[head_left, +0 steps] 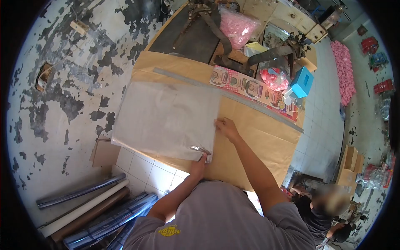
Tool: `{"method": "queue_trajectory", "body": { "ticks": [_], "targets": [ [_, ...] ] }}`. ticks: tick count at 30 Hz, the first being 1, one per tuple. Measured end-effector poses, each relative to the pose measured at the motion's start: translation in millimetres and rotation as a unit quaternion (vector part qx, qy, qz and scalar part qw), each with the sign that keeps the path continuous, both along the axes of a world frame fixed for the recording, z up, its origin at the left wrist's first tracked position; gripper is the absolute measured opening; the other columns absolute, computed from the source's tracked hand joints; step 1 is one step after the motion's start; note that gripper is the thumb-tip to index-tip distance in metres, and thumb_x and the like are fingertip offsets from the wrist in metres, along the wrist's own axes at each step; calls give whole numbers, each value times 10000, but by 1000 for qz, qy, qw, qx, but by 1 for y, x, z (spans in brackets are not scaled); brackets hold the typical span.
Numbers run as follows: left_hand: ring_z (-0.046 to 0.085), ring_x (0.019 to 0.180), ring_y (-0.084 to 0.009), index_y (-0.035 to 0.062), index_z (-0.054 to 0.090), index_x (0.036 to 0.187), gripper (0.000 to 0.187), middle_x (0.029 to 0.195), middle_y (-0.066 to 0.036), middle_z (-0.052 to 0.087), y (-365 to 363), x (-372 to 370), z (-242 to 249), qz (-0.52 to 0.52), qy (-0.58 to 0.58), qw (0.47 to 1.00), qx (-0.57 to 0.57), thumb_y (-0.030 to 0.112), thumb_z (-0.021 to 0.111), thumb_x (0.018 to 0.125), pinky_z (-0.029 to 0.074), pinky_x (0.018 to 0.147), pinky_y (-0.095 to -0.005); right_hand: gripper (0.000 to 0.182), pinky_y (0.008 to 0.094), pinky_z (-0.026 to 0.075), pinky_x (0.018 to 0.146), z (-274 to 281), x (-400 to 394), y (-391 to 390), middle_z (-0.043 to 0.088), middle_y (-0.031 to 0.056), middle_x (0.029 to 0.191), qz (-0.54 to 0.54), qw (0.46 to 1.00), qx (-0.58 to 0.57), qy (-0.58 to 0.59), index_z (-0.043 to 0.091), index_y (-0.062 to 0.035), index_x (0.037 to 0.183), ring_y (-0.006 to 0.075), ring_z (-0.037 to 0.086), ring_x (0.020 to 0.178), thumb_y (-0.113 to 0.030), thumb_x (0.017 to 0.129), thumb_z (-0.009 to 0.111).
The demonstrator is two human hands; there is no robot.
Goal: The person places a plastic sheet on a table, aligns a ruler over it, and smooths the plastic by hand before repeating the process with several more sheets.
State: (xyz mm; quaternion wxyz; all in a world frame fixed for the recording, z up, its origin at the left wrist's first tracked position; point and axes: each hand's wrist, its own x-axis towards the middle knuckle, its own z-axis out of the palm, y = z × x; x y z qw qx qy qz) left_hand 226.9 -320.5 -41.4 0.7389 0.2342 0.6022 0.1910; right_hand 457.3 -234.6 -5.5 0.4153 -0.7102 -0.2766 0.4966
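A large translucent grey plastic sheet (166, 116) lies flat over brown paper (254, 137) on the table. At the sheet's near right corner, my left hand (198, 166) is closed on the plastic, its thumb on top. Just above that thumb the plastic looks creased and shiny. My right hand (227, 128) pinches the sheet's right edge, about halfway up. Beyond both hands, a long metal ruler (258, 107) runs slantwise across the paper, behind the sheet.
Behind the ruler lie a printed cardboard strip (254, 88), a bag of red and pink pieces (275, 79), a blue box (302, 82) and a pink bag (237, 27). Dark metal arms (268, 55) stand at the back. Rolls (112, 221) lie lower left; another person (308, 208) is lower right.
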Motion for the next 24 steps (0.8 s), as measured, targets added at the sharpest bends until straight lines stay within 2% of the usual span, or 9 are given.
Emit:
{"method": "queue_trajectory", "body": {
  "ticks": [8, 11, 14, 16, 17, 18, 20, 22, 24],
  "targets": [
    [608, 847, -200, -92, 601, 1183, 521, 987, -93, 668, 12, 15, 60, -177, 106, 978, -19, 376, 635, 956, 485, 795, -362, 203, 236, 464, 604, -18, 10, -13, 661, 23, 785, -56, 992, -5, 114, 683, -10, 933, 89, 587, 685, -81, 776, 791],
    [611, 1055, -253, -98, 470, 1351, 588, 1170, -137, 653, 6, -12, 17, -592, 163, 757, 222, 349, 579, 985, 468, 913, -386, 206, 241, 470, 610, -12, 25, -43, 662, 20, 776, -82, 990, -2, 110, 685, -6, 926, 89, 593, 686, -71, 760, 790],
    [520, 1256, -277, -61, 388, 1427, 544, 1360, -168, 553, 9, -54, 23, -437, 145, 832, 309, 204, 541, 977, 405, 1052, -370, 175, 237, 446, 562, -12, 56, -100, 647, 14, 750, -148, 986, 17, 73, 690, -12, 903, 89, 573, 634, -70, 764, 780],
    [480, 1310, -326, -77, 394, 1419, 559, 1378, -223, 524, 27, -99, -15, 42, -19, 997, 66, 112, 545, 915, 386, 1082, -389, 191, 253, 484, 618, -9, 82, -152, 667, 16, 783, -176, 984, -17, 7, 688, -13, 958, 96, 615, 711, -85, 791, 747],
    [443, 1344, -297, -81, 439, 1389, 497, 1401, -219, 503, 38, -126, 10, -211, 192, 919, 272, 90, 492, 926, 344, 1115, -366, 197, 252, 488, 628, -6, 93, -180, 676, 19, 802, -197, 980, -27, -1, 689, -14, 967, 100, 621, 723, -99, 798, 743],
    [472, 1310, -303, -79, 483, 1358, 457, 1401, -206, 508, 59, -164, -18, -229, 284, 877, 313, 77, 476, 928, 359, 1101, -374, 204, 251, 491, 639, -2, 104, -207, 685, 21, 822, -217, 975, -39, -9, 689, -15, 977, 104, 628, 735, -112, 805, 738],
    [547, 1215, -236, -48, 548, 1307, 429, 1351, -160, 561, 109, -210, -66, 175, 73, 974, 121, 207, 526, 963, 421, 1009, -335, 230, 266, 497, 652, -16, 128, -263, 693, 33, 854, -244, 969, -41, -24, 685, -8, 997, 113, 635, 752, -123, 806, 740],
    [599, 1096, -227, -65, 551, 1255, 436, 1308, -136, 567, 150, -200, -16, 81, 213, 967, 114, 263, 558, 969, 508, 836, -320, 248, 277, 501, 662, -23, 137, -303, 700, 45, 881, -283, 956, -52, -53, 680, -1, 1014, 122, 641, 767, -126, 808, 739],
    [638, 963, -218, -77, 458, 1295, 547, 1156, -126, 621, 180, -208, -33, 190, 128, 957, 179, 232, 674, 899, 537, 751, -335, 257, 285, 502, 669, -22, 147, -326, 703, 57, 901, -325, 939, -69, -92, 675, 6, 1027, 131, 646, 781, -120, 811, 735]
  ]
}}
